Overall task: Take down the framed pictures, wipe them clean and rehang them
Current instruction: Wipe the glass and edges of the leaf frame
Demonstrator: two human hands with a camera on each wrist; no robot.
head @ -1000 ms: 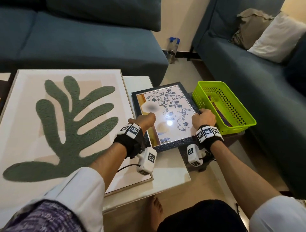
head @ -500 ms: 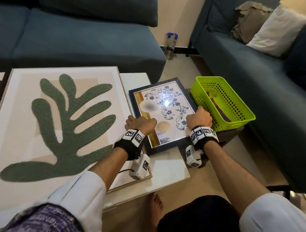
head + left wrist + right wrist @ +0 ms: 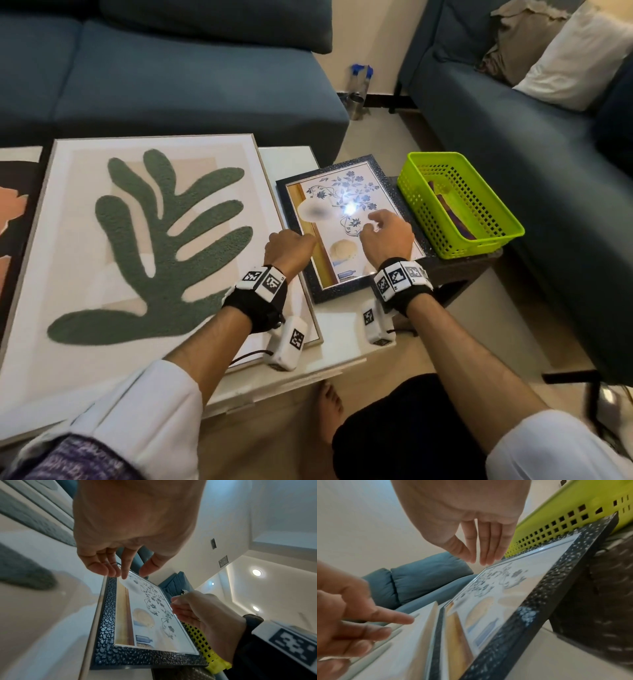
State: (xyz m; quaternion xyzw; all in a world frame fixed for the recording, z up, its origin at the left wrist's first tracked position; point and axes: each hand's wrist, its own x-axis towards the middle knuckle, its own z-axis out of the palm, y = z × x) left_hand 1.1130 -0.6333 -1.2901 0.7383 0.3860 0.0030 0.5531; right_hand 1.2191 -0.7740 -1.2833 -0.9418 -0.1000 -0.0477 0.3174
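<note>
Floral picture (image 3: 346, 219): rigid, glazed, fragile; grasp the dark frame edges at 3 and 9 o'clock. Left hand (image 3: 289, 248) and right hand (image 3: 387, 234) hover relaxed, holding nothing.

Both forearms reach forward side by side, each wrist banded. The left hand (image 3: 289, 247) hangs over the left edge of the small dark-framed picture (image 3: 346, 219), fingers loosely bent and empty. The right hand (image 3: 387, 234) hovers above its glass, fingers relaxed, holding nothing.

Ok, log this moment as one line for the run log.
stage: small framed picture flat on table | left hand: open at its left edge | right hand: open above glass | green basket: beside frame
</note>
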